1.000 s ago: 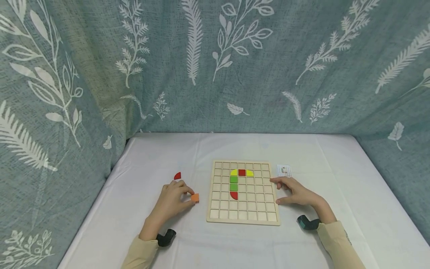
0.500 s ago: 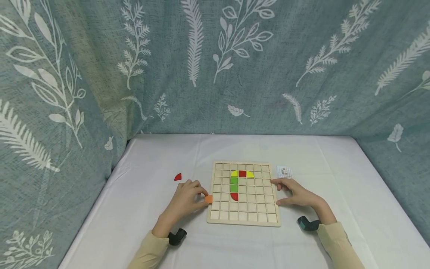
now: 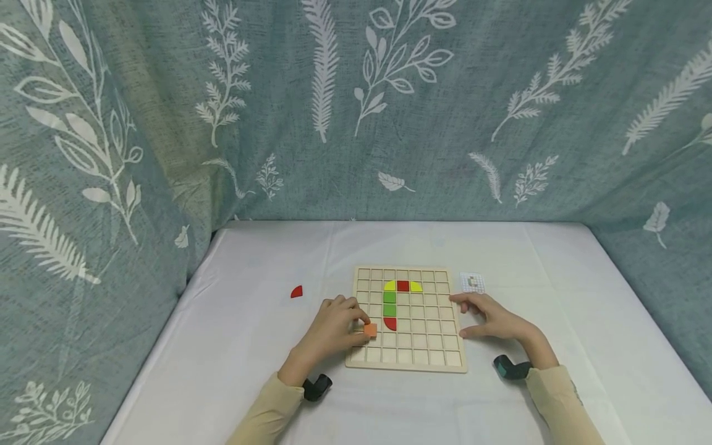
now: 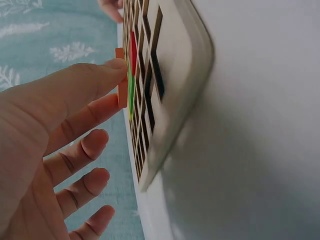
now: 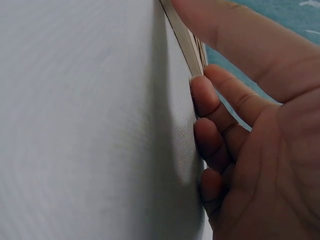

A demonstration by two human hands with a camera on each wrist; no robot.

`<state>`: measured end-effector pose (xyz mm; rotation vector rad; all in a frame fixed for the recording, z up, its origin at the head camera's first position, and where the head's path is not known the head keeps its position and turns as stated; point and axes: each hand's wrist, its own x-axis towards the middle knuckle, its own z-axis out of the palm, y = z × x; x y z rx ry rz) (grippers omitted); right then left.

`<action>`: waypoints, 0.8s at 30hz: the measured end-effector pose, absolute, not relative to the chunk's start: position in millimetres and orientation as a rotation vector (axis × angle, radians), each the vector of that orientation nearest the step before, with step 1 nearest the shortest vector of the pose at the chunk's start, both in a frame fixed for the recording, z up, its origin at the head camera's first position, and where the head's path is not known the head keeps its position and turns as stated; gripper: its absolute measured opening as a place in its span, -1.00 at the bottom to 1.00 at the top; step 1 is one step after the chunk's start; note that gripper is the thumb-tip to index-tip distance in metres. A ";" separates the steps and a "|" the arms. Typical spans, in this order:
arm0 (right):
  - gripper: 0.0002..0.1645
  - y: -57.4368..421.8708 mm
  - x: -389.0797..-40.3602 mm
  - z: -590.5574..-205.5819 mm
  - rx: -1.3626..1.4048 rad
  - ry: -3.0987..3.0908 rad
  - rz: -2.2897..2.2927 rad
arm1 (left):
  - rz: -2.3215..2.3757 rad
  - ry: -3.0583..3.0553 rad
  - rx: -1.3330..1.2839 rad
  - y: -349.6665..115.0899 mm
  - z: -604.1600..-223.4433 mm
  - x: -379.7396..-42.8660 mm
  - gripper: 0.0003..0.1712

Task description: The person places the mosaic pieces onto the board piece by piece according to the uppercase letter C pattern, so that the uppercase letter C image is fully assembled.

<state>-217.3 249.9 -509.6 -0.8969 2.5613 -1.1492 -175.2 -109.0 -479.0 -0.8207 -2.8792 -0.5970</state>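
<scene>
My left hand (image 3: 334, 327) pinches an orange square tile (image 3: 370, 330) between thumb and forefinger, over the left part of a wooden grid board (image 3: 406, 369). In the left wrist view the tile (image 4: 122, 95) is held close over the board, the other fingers spread loosely. Set in the grid are a red square (image 3: 403, 285), yellow corner pieces (image 3: 390, 286), green squares (image 3: 390, 297) and a red quarter-round piece (image 3: 391, 323). My right hand (image 3: 492, 318) rests at the board's right edge, thumb and forefinger touching it, the remaining fingers loosely bent in the right wrist view.
A loose red quarter-round piece (image 3: 297, 292) lies on the white tablecloth (image 3: 245, 278) left of the board. A small printed pattern card (image 3: 472, 282) lies beyond my right hand. A patterned curtain (image 3: 345, 111) hangs behind the table.
My left hand has carried the orange tile rightward from the tablecloth, across the board's left edge, to above the grid. The right hand has stayed at the board's right edge.
</scene>
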 end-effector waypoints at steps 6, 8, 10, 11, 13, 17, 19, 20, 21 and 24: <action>-0.17 244.1 -209.6 -497.9 -0.898 2.546 -1.192 | -0.595 -2.881 -0.879 -95.4 -478.0 -177.8 -0.75; -0.18 244.6 -209.2 -497.2 -0.909 2.548 -1.186 | -0.588 -2.880 -0.892 -91.1 -478.4 -178.9 -0.74; -0.19 246.6 -210.9 -499.7 -0.914 2.549 -1.179 | -0.584 -2.882 -0.905 -86.6 -478.4 -180.0 -0.73; -0.19 247.8 -212.0 -501.6 -0.910 2.547 -1.178 | -0.574 -2.882 -0.911 -84.3 -478.4 -180.5 -0.73; -0.19 250.2 -214.4 -505.5 -0.898 2.538 -1.178 | -0.560 -2.883 -0.919 -79.5 -478.6 -182.0 -0.72; -0.17 252.2 -217.2 -510.1 -0.870 2.520 -1.198 | -0.539 -2.889 -0.933 -70.3 -478.6 -185.2 -0.73; -0.16 252.0 -217.5 -511.0 -0.860 2.529 -1.192 | -0.529 -2.891 -0.933 -66.1 -477.7 -186.6 -0.73; -0.16 251.8 -217.6 -511.5 -0.852 2.539 -1.179 | -0.520 -2.890 -0.935 -64.2 -477.0 -187.5 -0.73; -0.16 251.0 -217.2 -511.3 -0.846 2.549 -1.171 | -0.514 -2.887 -0.936 -62.5 -476.4 -188.2 -0.72; -0.15 251.6 -217.9 -511.3 -0.833 2.556 -1.152 | -0.486 -2.893 -0.930 -56.4 -474.5 -190.7 -0.72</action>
